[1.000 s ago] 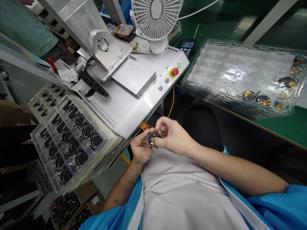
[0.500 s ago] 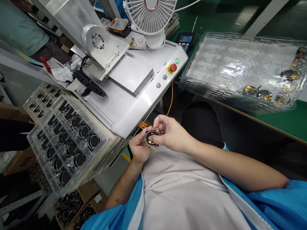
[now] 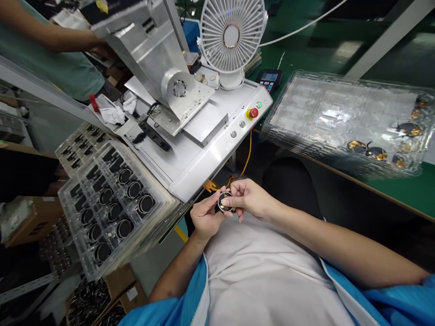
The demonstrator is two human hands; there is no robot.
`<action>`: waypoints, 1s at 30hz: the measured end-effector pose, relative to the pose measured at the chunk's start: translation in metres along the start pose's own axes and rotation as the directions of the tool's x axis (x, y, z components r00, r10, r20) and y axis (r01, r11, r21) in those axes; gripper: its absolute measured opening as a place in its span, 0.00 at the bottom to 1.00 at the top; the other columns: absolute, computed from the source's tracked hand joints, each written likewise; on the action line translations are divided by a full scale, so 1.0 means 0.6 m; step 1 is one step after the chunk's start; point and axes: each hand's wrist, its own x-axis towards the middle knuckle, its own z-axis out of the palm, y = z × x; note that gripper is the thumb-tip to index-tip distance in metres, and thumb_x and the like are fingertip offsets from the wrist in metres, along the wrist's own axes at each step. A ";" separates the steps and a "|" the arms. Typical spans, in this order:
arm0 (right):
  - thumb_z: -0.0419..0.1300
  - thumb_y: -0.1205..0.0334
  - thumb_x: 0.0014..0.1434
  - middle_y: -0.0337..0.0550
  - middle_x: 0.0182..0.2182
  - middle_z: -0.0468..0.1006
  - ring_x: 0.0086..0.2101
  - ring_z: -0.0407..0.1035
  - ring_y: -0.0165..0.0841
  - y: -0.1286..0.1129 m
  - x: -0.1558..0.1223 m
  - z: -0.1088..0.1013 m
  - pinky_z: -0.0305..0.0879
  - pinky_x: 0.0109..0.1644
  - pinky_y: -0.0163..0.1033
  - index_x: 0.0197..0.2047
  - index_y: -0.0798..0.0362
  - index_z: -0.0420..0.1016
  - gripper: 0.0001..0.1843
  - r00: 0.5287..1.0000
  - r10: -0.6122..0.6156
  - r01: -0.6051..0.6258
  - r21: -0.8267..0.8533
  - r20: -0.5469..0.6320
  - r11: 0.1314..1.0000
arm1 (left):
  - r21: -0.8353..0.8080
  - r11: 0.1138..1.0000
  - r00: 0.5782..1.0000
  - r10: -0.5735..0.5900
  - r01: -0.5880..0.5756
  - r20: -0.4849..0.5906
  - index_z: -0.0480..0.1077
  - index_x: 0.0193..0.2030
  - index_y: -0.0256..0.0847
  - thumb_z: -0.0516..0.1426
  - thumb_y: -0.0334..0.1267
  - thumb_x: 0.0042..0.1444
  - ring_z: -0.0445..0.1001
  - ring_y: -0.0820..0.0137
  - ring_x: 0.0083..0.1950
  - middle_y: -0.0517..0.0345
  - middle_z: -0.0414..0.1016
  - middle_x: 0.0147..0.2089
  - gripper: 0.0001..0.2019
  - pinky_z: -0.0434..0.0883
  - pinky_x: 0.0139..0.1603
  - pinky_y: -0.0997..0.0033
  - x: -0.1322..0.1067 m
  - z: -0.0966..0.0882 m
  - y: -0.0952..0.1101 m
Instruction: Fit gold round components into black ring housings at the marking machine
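Observation:
Between my two hands, just above my lap, is a small round watch case (image 3: pixel 224 207) with a silvery rim and a dark inside showing a bit of gold. My left hand (image 3: pixel 206 216) is closed on its left edge, thumb and fingers at the rim. My right hand (image 3: pixel 250 199) grips it from the other side, with the thumb pressed onto the open inside. The finer parts within the case are too small to make out. To the left, a clear tray (image 3: pixel 81 253) holds several similar round cases (image 3: pixel 123 229) and black strap-like pieces.
A white machine (image 3: pixel 190 179) with a red stop button (image 3: pixel 253 112) stands ahead, a metal fixture (image 3: pixel 173 90) on it. Beyond are a white fan (image 3: pixel 232 38) and a keypad device (image 3: pixel 269 79). Stacked clear trays (image 3: pixel 306 106) lie right. A co-worker's arm (image 3: pixel 64 38) reaches in far left.
The view has shifted, so the machine and trays sit lower and further right. My right thumb still presses inside the case, while the right fingers have spread lower around its edge.

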 end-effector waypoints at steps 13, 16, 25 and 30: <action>0.79 0.51 0.50 0.36 0.16 0.72 0.13 0.63 0.26 -0.187 0.151 -0.070 0.65 0.13 0.30 0.30 0.52 0.68 0.24 0.840 -0.372 0.266 -0.298 -0.394 0.917 | -0.025 1.000 1.000 0.017 -0.017 -0.012 0.77 0.60 0.48 0.67 0.34 0.59 0.84 0.54 0.55 0.47 0.79 0.59 0.22 0.81 0.58 0.52 0.022 -0.001 0.033; 0.77 0.57 0.54 0.37 0.14 0.70 0.12 0.60 0.25 -0.235 0.187 -0.090 0.63 0.13 0.31 0.27 0.52 0.65 0.22 0.801 -0.399 0.275 -0.319 -0.445 0.907 | 0.023 0.999 0.999 -0.032 0.031 0.039 0.75 0.62 0.48 0.70 0.30 0.54 0.85 0.59 0.51 0.46 0.80 0.57 0.28 0.83 0.52 0.59 0.020 -0.008 0.041; 0.71 0.57 0.58 0.37 0.16 0.72 0.14 0.60 0.24 -0.183 0.117 -0.059 0.58 0.17 0.30 0.25 0.53 0.68 0.18 0.789 -0.558 0.434 -0.410 -0.257 0.802 | 0.294 0.956 1.000 0.017 -0.012 -0.012 0.74 0.63 0.41 0.74 0.31 0.45 0.86 0.62 0.46 0.42 0.84 0.55 0.36 0.83 0.50 0.66 0.022 -0.007 0.050; 0.75 0.44 0.51 0.37 0.16 0.73 0.15 0.62 0.26 -0.092 0.018 -0.017 0.58 0.18 0.31 0.28 0.53 0.69 0.24 0.955 -0.295 0.265 -0.369 -0.027 0.891 | 0.375 0.921 0.994 0.105 -0.104 0.019 0.65 0.71 0.44 0.72 0.29 0.49 0.85 0.61 0.51 0.43 0.81 0.59 0.42 0.82 0.54 0.65 0.028 0.000 0.061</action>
